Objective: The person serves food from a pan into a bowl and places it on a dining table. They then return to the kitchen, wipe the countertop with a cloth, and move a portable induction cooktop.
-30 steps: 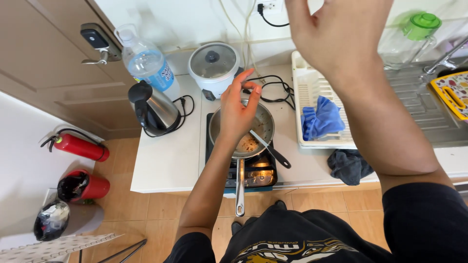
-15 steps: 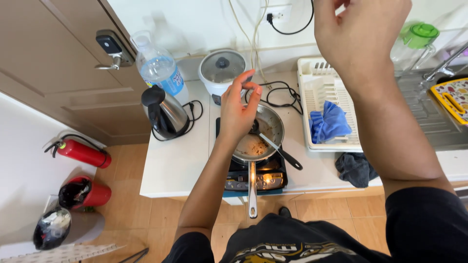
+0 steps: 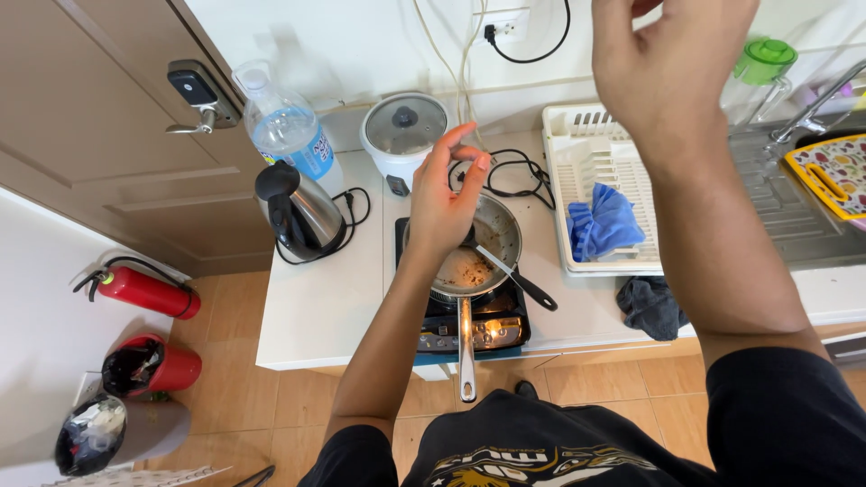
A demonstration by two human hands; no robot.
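Note:
My left hand [image 3: 446, 203] hovers over a steel frying pan [image 3: 501, 230], fingers loosely curled, index finger raised and apart from the thumb, nothing visible in it. The pan sits on a small portable cooktop [image 3: 505, 329], with brown food bits on its base and its long handle [image 3: 465, 352] pointing toward me. A utensil with a black handle [image 3: 532, 293] rests in the pan, leaning over its right rim. My right hand [image 3: 667, 63] is raised high, close to the camera, above the dish rack; its fingertips are cut off by the top edge.
On the white counter [image 3: 316, 316] stand an electric kettle [image 3: 302, 212], a water bottle [image 3: 284, 126] and a rice cooker [image 3: 403, 131]. A white dish rack [image 3: 586, 153] holds a blue cloth [image 3: 603, 221]; a dark cloth [image 3: 651, 307] lies beside it. A fire extinguisher [image 3: 140, 290] and red bin [image 3: 149, 365] are on the floor at left.
The view has drifted so the counter sits more to the right. My left hand stays over the pan, its fingers spreading slightly. The right hand remains raised.

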